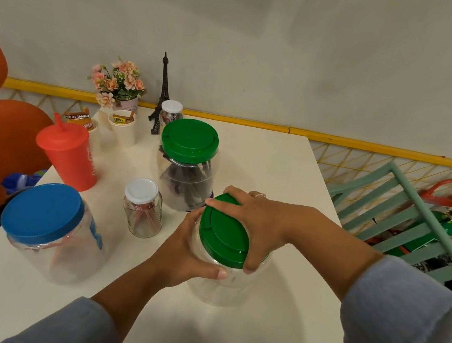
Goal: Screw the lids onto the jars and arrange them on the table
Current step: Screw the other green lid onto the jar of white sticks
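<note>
Twisting the green lid home is the step you look to be on. Your right hand is draped over the lid, fingers curled round its far rim and thumb on the near edge, clamped on it. Your left hand is wrapped round the shoulder of the clear jar, thumb pressed just under the lid, holding the jar steady.

The jar stands at the near middle of the table, its base seemingly down, though your hands hide much of it. Its long axis runs bottom to mouth and leans slightly toward you, so the lid faces up and a little your way.

To do this well, bring the jar fully upright and press it against the table with your left hand so only the lid turns. Keep the lid level; if it bites crooked, back off and reseat it. Turn from the wrist and regrip instead of straining.

Four other jars already appear capped: a big green-lidded jar just behind, a blue-lidded jar to the left, and two small white-lidded jars. Arranging likely comes next.
</note>
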### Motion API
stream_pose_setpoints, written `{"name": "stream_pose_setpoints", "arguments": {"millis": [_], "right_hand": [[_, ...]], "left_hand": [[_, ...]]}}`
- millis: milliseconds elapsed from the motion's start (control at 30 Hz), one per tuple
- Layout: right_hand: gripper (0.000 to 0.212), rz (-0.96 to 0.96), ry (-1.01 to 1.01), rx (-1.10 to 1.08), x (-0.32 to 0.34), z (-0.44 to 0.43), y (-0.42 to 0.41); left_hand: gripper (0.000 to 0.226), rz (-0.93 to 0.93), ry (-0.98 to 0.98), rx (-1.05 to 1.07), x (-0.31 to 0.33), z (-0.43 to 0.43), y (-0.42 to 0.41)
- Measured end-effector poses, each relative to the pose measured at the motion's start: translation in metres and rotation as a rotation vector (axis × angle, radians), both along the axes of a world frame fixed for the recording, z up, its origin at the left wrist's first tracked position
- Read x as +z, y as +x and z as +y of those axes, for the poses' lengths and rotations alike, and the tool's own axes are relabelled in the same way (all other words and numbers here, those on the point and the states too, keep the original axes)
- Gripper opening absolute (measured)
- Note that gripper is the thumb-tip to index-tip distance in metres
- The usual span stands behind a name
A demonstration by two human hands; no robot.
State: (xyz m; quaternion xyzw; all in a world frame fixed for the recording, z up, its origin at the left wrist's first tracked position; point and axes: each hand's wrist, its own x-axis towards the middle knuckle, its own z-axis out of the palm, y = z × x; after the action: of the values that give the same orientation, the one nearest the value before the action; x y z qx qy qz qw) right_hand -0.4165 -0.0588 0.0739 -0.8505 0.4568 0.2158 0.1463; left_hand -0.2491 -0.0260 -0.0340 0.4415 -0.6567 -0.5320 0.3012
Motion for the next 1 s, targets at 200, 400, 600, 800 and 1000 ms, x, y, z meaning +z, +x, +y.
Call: {"name": "stream_pose_setpoints", "arguments": {"millis": [200,400,600,800,1000], "right_hand": [[0.111,-0.056,-0.023,-0.283,-0.008,0.012,0.001],[0.11,-0.078,-0.051,-0.436,-0.001,0.023,0.001],[0.117,-0.108,-0.164,-0.69,-0.016,0.031,0.016],[0.11,-0.039,-0.104,-0.735,-0.003,0.02,0.004],[0.109,-0.166,0.1,-0.36,0.005,0.015,-0.002]], "left_hand": [[0.09,0.081,0.038,-0.002,-0.002,0.002,0.001],[0.093,0.081,0.062,-0.007,-0.003,0.001,0.0],[0.094,0.072,0.049,0.005,-0.004,0.002,0.0],[0.091,0.09,0.05,0.002,-0.003,0.001,0.0],[0.098,0.059,0.053,0.004,-0.005,0.0,0.0]]}}
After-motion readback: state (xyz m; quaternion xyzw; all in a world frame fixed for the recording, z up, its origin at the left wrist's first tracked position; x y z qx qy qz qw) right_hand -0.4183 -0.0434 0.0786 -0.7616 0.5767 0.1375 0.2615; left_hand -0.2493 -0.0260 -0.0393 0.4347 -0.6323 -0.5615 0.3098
